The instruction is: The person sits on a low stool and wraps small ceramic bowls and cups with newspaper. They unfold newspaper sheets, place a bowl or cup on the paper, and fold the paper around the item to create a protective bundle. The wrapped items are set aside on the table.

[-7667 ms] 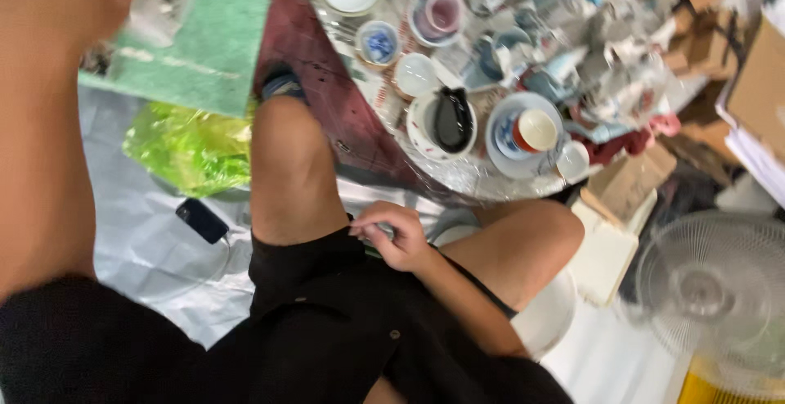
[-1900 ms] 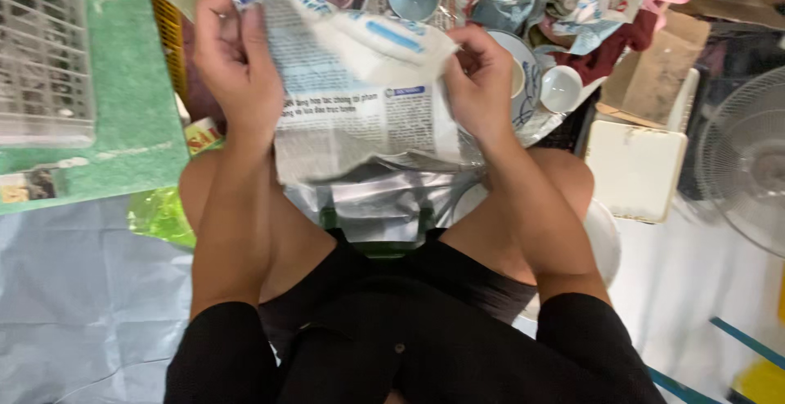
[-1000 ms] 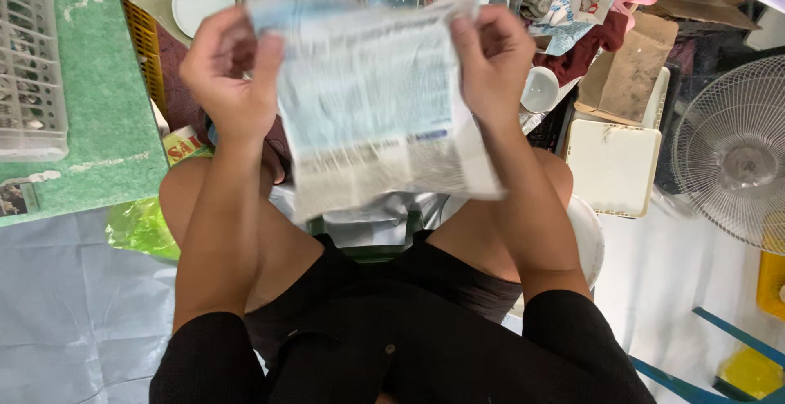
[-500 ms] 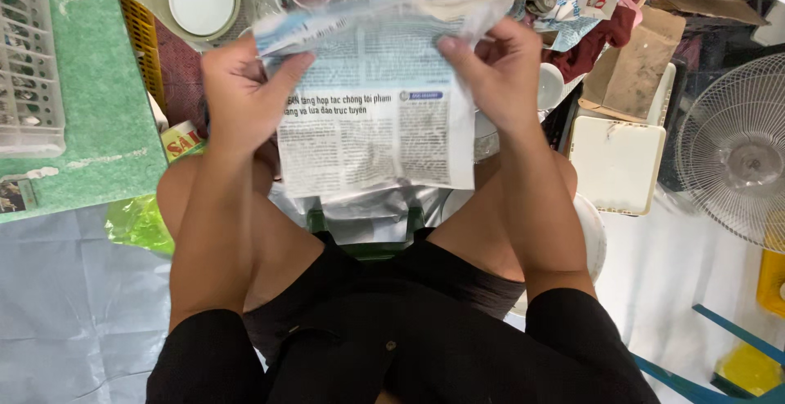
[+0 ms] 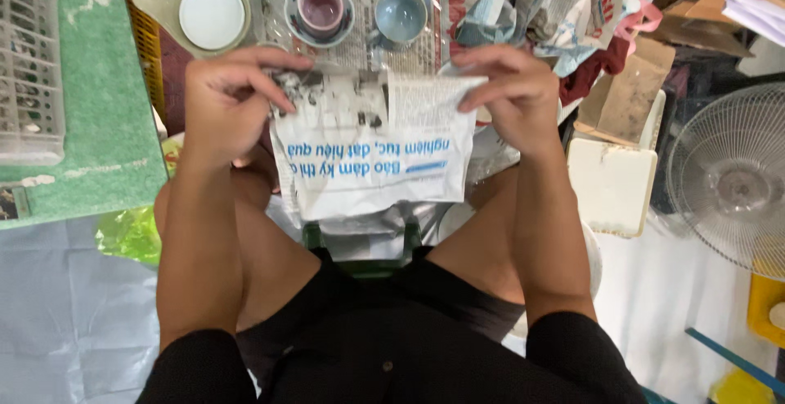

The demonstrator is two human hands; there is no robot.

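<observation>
— Where is the sheet, and who has it?

— The newspaper sheet [image 5: 372, 154] sits at the centre of the view, held up over the person's lap between both bare hands. It is folded, with blue lettering across the lower half and grey print and a photo along its top edge.

— How does the left hand grip it?

— The left hand [image 5: 225, 105], at about nine o'clock from the sheet, is curled nearly closed, thumb and fingertips pinching the paper's upper left corner.

— And the right?

— The right hand [image 5: 511, 97], at about three o'clock from the sheet, is bent over the upper right corner, fingers loosely curved and the tips pressed on the paper's edge. The thumb is hidden behind the paper, so how firmly it clamps I cannot tell.

— What lies around them?

— At twelve o'clock from the sheet, on a surface spread with more newspaper, stand a pink cup [image 5: 320, 7] on a saucer and, just beside it, a blue cup [image 5: 401, 13]. At eleven o'clock a white saucer [image 5: 212, 15] rests in a pale dish. Crumpled newspaper [image 5: 556, 11] is piled at one o'clock. A green mat [image 5: 106, 126] with a white plastic rack [image 5: 29, 60] on it fills the ten o'clock corner. A cardboard box [image 5: 621, 101] is at three o'clock, near the right hand, and a white fan [image 5: 732, 179] stands farther out at the right edge.
</observation>
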